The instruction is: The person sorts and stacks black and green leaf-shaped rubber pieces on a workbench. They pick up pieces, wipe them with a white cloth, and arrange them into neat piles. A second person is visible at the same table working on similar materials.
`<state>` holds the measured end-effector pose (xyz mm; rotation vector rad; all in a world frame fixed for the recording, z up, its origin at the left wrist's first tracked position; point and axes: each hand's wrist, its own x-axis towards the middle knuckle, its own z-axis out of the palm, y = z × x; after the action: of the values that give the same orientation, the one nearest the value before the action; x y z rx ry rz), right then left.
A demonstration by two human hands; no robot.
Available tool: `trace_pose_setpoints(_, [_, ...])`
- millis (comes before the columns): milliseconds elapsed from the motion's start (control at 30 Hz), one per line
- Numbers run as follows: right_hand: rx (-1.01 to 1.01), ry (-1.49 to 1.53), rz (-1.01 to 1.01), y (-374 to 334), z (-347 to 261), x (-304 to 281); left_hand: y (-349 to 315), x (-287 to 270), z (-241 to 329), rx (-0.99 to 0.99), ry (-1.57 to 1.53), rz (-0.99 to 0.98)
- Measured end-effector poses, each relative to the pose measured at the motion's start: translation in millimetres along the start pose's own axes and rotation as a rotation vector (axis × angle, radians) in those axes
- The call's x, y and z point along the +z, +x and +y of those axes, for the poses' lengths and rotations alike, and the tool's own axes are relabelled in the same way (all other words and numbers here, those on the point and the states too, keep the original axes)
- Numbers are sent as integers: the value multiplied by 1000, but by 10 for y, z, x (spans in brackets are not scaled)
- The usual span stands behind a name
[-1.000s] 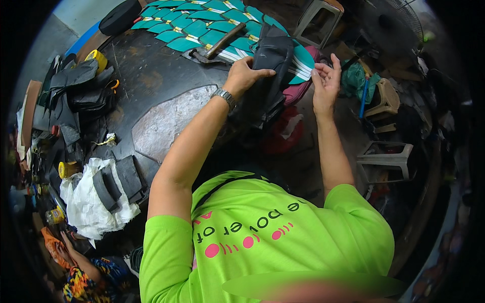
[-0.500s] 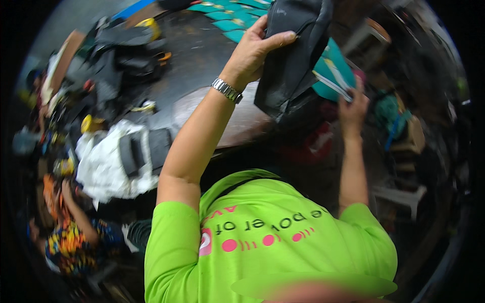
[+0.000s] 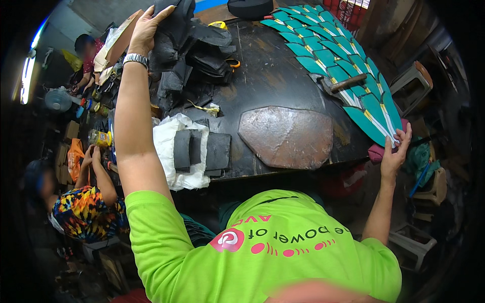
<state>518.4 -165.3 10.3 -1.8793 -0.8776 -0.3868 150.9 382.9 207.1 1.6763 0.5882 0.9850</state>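
At the upper left, my left hand point(image 3: 143, 33) reaches to the heap of black pieces, its thumb and fingers closed round a dark, leather-like piece point(image 3: 174, 22). Far to the right, my right hand point(image 3: 397, 147) has its fingers at the white-striped tip of a teal leaf-shaped piece point(image 3: 365, 123), by the table edge. Overlapping rows of similar teal pieces point(image 3: 308, 35) run back from there. A hammer point(image 3: 343, 84) lies across them. Between my arms, a flat brown slab point(image 3: 286, 136) rests on the table.
A white cloth or bag point(image 3: 174, 171) with black pads point(image 3: 218, 151) lies at the table's near left. A yellow-lidded jar point(image 3: 100, 138) stands beside a person in a colourful shirt point(image 3: 86, 212); another person point(image 3: 88, 58) is farther back. Plastic stools point(image 3: 410, 86) stand at right.
My left hand has carried the black piece leftward to the heap. My right hand is now lower and farther right, at the teal rows. The view has shifted, showing more of the table.
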Motion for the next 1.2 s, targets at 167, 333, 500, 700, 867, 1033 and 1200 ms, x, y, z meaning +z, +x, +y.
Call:
trace_pose_setpoints(167, [16,-45,-70,22,-89,80,193,-359,-424,-84,84,126])
trace_pose_setpoints(333, [51,-46,-111,37,-107,107,107,-508,-883,-196,314,241])
trace_pose_setpoints(500, [-20,-45,-99,76,-177,166,26,-619,-906,-14,723,381])
trace_pose_setpoints(700, [-82,92,-176,158,-347,243,-164,-575,-799,79,909,429])
trace_pose_setpoints(867, [-142,199,-270,130,-586,380,-933,-828,-630,197,974,257])
trace_pose_setpoints(1033, [-93,515,-590,35,-1191,834,-1823,-1231,-411,135,68,370])
trace_pose_setpoints(1200, [-485,672,-1031,-555,-2257,1552,-1995,-1260,-289,365,-529,387])
